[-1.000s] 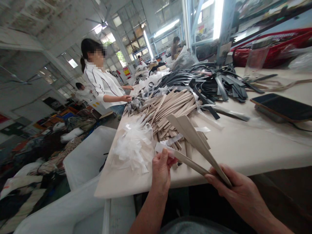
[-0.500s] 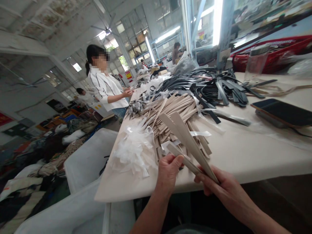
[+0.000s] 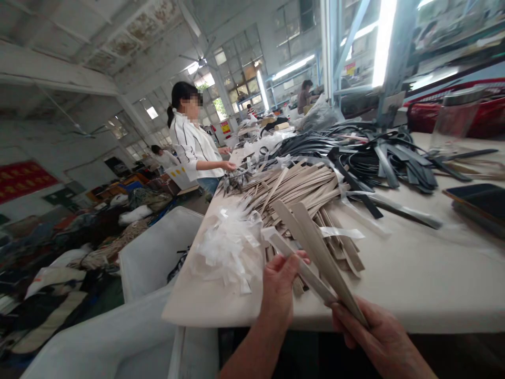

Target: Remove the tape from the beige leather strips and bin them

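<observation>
Several flat beige strips (image 3: 321, 252) fan upward from my right hand (image 3: 366, 323), whose fingers are wrapped round their lower ends. A shorter strip (image 3: 302, 268) with a pale, shiny face slants across in front of them. My left hand (image 3: 281, 279) pinches this shorter strip between thumb and fingers, and its lower end reaches the right hand's fingertips. Behind the hands lies a heap of beige strips (image 3: 303, 184) on the table (image 3: 414, 279). Left of the heap is a pile of translucent white film strips (image 3: 224, 242), near the table's edge.
Black strips (image 3: 394, 155) lie in a tangle behind the beige heap. To the right are a phone (image 3: 479, 202) and a glass bottle (image 3: 455, 121). White bins (image 3: 158, 252) stand beside the table's left edge. A co-worker (image 3: 193, 137) stands at its far left side.
The view has turned left, so the scene sits further right. Both hands keep hold of their strips. The shorter strip shows more of its shiny face. The co-worker's hands have moved apart.
</observation>
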A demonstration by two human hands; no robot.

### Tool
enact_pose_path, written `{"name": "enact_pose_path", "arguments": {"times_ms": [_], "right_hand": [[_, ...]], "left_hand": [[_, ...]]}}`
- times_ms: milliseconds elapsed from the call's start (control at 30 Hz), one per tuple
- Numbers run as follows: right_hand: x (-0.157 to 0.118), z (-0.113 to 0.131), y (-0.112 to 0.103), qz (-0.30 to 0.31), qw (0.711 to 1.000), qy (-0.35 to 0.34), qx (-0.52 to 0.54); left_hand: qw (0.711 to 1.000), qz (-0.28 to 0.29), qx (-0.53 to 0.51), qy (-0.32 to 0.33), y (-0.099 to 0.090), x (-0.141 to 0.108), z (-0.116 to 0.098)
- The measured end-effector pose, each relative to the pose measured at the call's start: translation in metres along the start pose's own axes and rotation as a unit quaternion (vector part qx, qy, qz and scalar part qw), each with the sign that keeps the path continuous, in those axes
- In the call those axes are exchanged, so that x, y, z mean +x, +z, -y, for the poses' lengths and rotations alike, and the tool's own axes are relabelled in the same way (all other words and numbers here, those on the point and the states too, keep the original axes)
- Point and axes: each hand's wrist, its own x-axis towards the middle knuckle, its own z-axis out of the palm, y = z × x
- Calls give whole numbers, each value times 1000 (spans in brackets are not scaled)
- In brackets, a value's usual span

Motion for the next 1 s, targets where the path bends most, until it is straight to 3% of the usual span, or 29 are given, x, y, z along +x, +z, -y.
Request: {"name": "enact_pose_path", "arguments": {"times_ms": [133,200,333,533,667,733,900,1000], "right_hand": [[6,-4,8,-7,999,-2,36],[6,-7,11,5,999,0,33],[5,-7,17,18,1000,-8,8],[10,-7,23,23,999,1,31],[6,-11,27,35,999,-9,-12],[5,-11,31,43,999,-9,-15],[14,-3,47,57,998,-10,24],[17,1,57,74,996,0,48]], "left_hand": [[993,92,12,-68,0,-8,7],[997,68,-3,-46,-3,-6,1],[997,-51,-42,35,-9,2,-13],[997,43,-11,-60,-11,-11,-1],[996,-46,-68,20,-20,2,-26],[992,-75,-95,30,-25,9,-34],[994,-58,-82,-40,-28,-8,-11],[994,-58,-77,-46,-33,-22,-4]]}}
